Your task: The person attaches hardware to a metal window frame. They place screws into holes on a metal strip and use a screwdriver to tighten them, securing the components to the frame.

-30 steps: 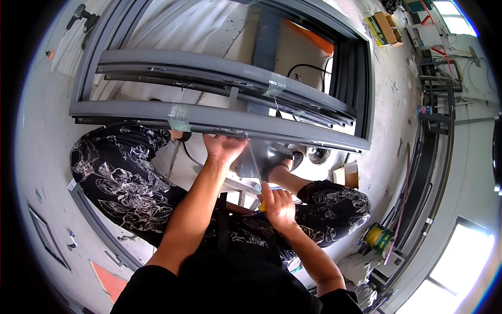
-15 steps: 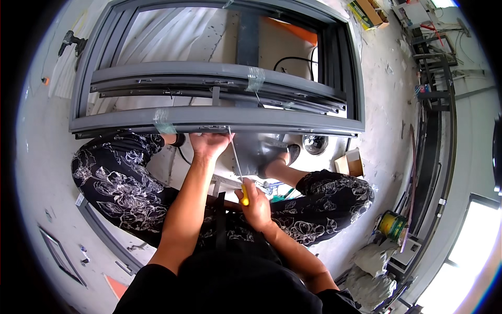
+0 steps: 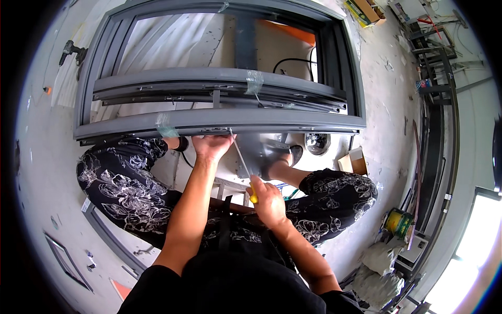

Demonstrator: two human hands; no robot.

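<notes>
A grey metal window frame (image 3: 293, 119) lies across in front of me, with its near rail above my knees. My left hand (image 3: 210, 148) is palm up against the underside of that rail, and its fingers are hidden by it. In my right hand (image 3: 270, 203) is a screwdriver (image 3: 241, 154), with a bit of its yellow handle showing at the fingers. The slim shaft slants up and left, its tip at the rail's near face beside a small metal fitting (image 3: 213, 130), close to my left fingertips. Whether the tip sits in a screw is too small to tell.
Clear tape strips (image 3: 166, 125) wrap the rails. A power drill (image 3: 71, 52) lies on the floor at the left. Right of my foot are a shiny round bowl-like thing (image 3: 317, 144) and an open cardboard box (image 3: 354, 161). Metal profiles (image 3: 436, 141) line the right wall.
My right hand has shifted slightly right and turned around the handle, so less yellow shows and the shaft slants more. My left hand stays under the rail. The whole view has drifted slightly.
</notes>
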